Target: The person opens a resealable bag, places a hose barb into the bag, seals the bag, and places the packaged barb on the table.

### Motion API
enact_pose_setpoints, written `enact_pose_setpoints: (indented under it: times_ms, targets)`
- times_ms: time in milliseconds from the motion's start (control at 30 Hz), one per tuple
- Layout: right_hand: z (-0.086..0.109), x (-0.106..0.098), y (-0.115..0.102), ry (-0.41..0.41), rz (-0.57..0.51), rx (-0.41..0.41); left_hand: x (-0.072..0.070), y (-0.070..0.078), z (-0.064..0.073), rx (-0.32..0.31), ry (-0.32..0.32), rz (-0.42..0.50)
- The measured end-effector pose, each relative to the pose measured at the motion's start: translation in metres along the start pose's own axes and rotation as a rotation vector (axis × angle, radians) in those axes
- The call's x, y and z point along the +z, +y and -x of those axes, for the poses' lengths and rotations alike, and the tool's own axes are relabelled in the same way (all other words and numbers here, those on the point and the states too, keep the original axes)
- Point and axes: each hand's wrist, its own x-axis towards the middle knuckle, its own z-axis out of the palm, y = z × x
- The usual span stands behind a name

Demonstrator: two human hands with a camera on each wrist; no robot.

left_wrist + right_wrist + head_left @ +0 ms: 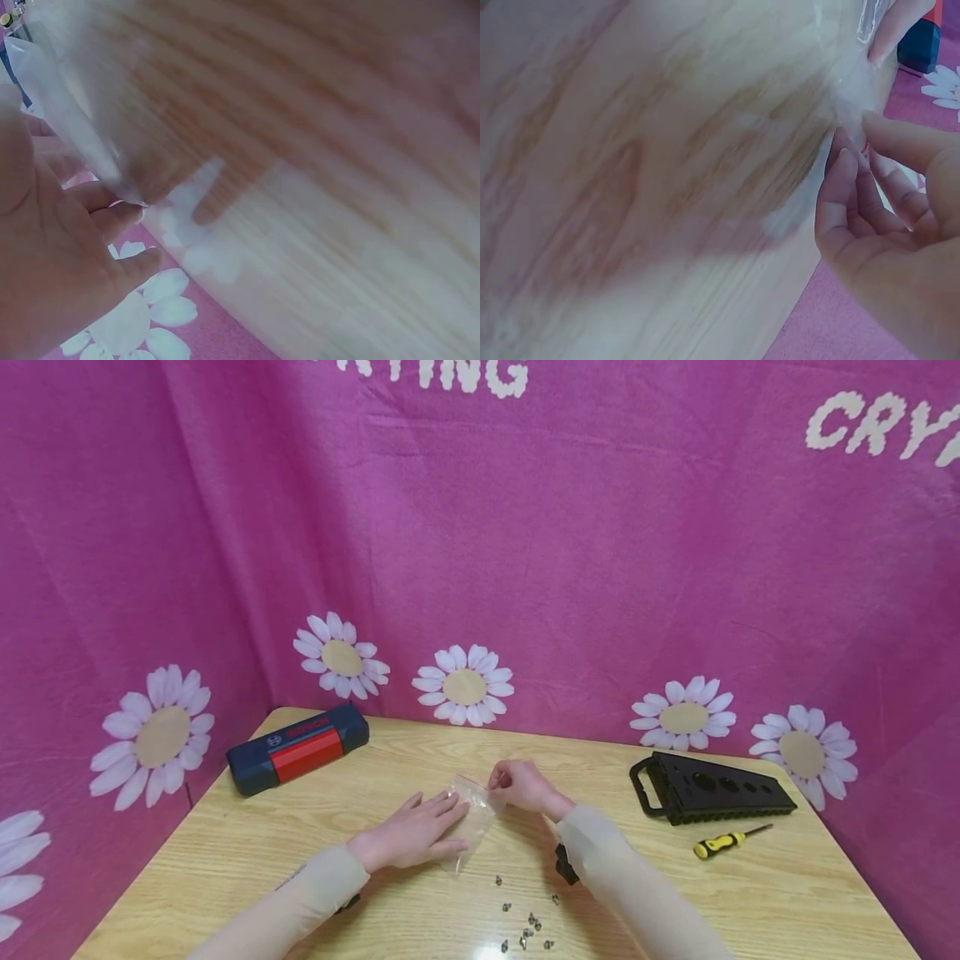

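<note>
A clear plastic zip bag [480,814] lies near the middle of the wooden table. My left hand [412,835] rests on its left part with the fingers fairly straight and spread. At the bag's right edge, my right hand [525,787] pinches the plastic between thumb and fingers; the right wrist view shows this grip on the bag [851,101] close up. In the left wrist view the bag [67,120] stands up a little beside the fingers. Several small screws [532,918] are scattered on the table, nearer to me than the bag.
A dark blue and red Bosch case [300,750] sits at the back left. At the right stand a black plastic holder [720,789] with a handle and, before it, a yellow and black screwdriver [720,845]. Pink flowered cloth [570,610] hangs behind the table.
</note>
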Motion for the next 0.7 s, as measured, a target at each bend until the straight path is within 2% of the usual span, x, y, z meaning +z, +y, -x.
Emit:
enact_pose_setpoints:
  times_ms: [167, 333, 500, 700]
  targets:
    - [0.005, 0.000, -0.005, -0.058, -0.022, 0.001, 0.000, 0.000, -0.003, -0.040, 0.007, 0.003]
    - [0.011, -0.001, -0.014, -0.134, -0.016, 0.045, 0.002, -0.001, -0.003, -0.034, 0.013, -0.017]
    - [0.012, 0.002, -0.021, -0.111, -0.020, 0.103, 0.003, 0.000, -0.003, -0.009, 0.003, -0.053]
    - [0.016, 0.005, -0.023, -0.087, -0.070, 0.113, 0.003, 0.001, -0.004, -0.008, 0.022, -0.060]
